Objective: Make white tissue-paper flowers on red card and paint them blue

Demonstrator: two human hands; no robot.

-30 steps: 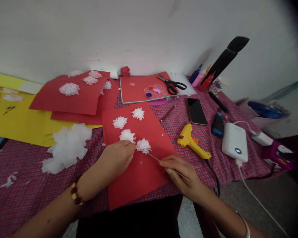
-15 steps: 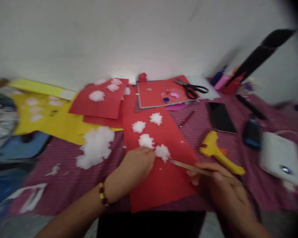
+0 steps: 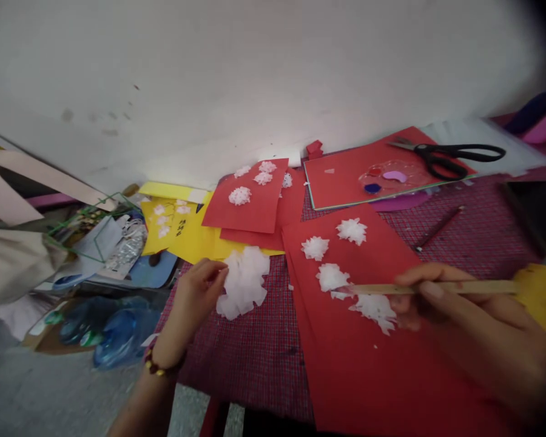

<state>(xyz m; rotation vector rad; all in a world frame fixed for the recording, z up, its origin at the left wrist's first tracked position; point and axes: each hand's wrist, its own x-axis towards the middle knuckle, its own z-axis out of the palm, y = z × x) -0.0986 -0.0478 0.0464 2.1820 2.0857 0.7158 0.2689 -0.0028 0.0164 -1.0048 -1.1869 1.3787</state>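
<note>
I hold a thin wooden stick (image 3: 437, 287) in my right hand (image 3: 477, 328), with my fingers closed around it. The stick tip sits near a white paper flower (image 3: 374, 308) on the big red sheet (image 3: 368, 364) in the lower middle of the frame. My left hand (image 3: 195, 297) is at the pile of white tissue (image 3: 244, 280), left of the red sheet. The fingertips touch its edge, and I think they pinch a bit, but the view is too blurry to be sure. More white flowers (image 3: 332, 276) lie higher on the sheet. Black scissors (image 3: 455, 155) rest at the upper right. The tissue is very thin, so a hard pull could tear it. The stick could also bump a flower and push it out of place.
</note>
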